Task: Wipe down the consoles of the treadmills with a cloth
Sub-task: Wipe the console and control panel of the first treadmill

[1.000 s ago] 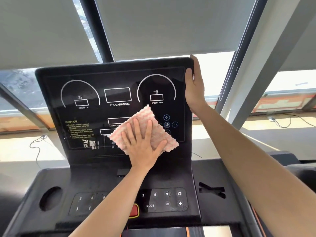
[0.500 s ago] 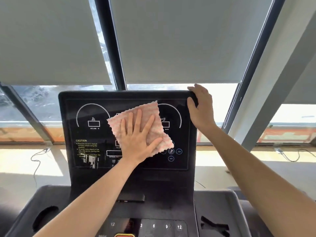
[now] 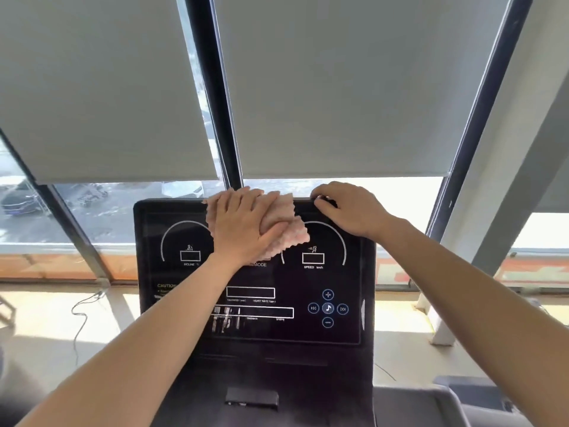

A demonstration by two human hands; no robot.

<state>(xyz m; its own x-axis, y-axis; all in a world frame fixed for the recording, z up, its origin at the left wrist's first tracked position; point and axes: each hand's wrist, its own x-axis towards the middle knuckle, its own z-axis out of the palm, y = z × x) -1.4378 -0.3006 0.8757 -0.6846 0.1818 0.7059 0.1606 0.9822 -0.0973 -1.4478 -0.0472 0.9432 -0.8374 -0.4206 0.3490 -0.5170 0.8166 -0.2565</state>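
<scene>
Pink waffled cloth [image 3: 286, 234] under left hand [image 3: 243, 229], glossy black console [image 3: 301, 285]

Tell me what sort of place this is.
Probably a gym or fitness room. The console is a treadmill's, with a speed readout and an incline one. It faces tall windows with blinds half down, and cars are parked outside.

Hard daylight floods through the window [image 3: 400, 195] below the blinds [image 3: 338, 87], blown out white; sun patches the floor [image 3: 40, 309], console [image 3: 338, 272] dim, edges bowed, slightly soft.
</scene>
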